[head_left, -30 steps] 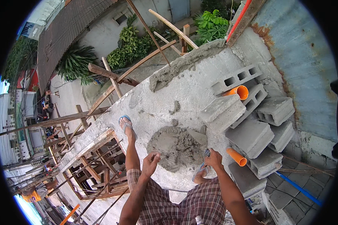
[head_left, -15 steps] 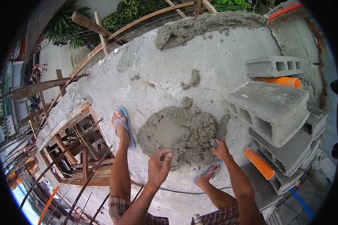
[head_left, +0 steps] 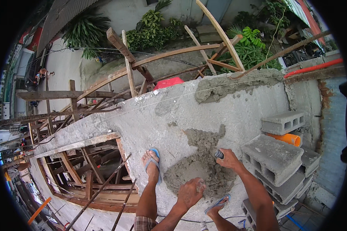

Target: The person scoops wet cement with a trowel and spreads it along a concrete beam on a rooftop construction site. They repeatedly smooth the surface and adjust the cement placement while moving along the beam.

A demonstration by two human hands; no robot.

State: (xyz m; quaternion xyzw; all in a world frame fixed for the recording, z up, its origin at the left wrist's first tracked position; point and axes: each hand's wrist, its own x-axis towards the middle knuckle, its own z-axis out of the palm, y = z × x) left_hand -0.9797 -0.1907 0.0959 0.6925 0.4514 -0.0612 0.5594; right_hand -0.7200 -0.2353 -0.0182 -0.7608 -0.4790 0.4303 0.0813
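A heap of wet grey mortar [head_left: 181, 171] lies on the concrete slab [head_left: 142, 127], with a rough strip of it spread away toward the far side. My right hand [head_left: 229, 159] is closed round a tool with a short round grey handle end, held over the heap's right part; the tool's working end cannot be made out. My left hand [head_left: 190, 193] hovers over the near edge of the heap, its fingers loosely bent and apart, with nothing seen in them. My feet in blue flip-flops [head_left: 153, 163] stand on either side of the mortar.
Hollow concrete blocks [head_left: 272, 156] are stacked at the right beside an orange pipe [head_left: 287, 139]. To the left is a timber-framed opening [head_left: 90, 169] crossed by rebar [head_left: 100, 184]. More mortar [head_left: 235, 85] lines the far edge, beyond which stand wooden braces [head_left: 173, 54].
The view has tilted toward the far side. Mortar now spreads from the heap over the spot where small lumps lay apart. My right hand has moved farther out over the heap.
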